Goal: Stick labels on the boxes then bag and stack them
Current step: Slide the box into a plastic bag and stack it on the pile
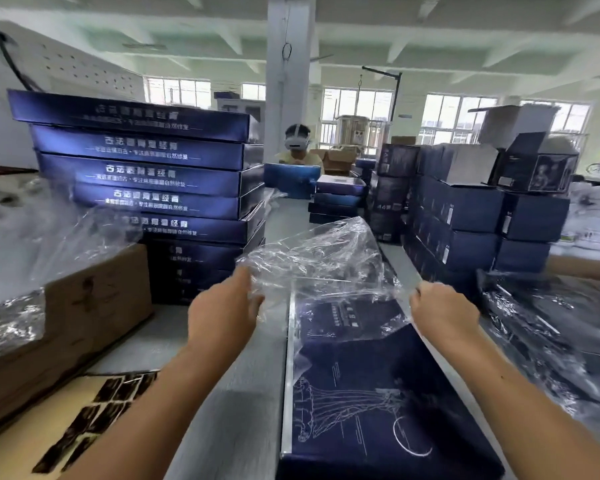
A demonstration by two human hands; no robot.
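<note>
Now, watch it: your left hand point(222, 317) and right hand point(444, 313) each grip one side of the clear bag point(319, 258), fingers curled into the film. You're holding its mouth over the far end of the dark blue box point(388, 410) in the lower middle of the frame.

The risk I'd call first is a snag. That film looks thin and crumpled, and the box corners look sharp. Pull one side ahead of the other and the mouth could catch on a corner, bunch up or split. The box also lies flat on the worktop point(236, 393) with nothing pinning it, so a hard tug may drag it along instead of sleeving it.

The box runs from the bottom edge of the frame up between your two hands. Its far end shows through the film, though whether it's already inside the bag or just beneath it, I can't tell. Your left hand sits just left of that end and your right just right of it, both on the bag and neither on the box.
</note>
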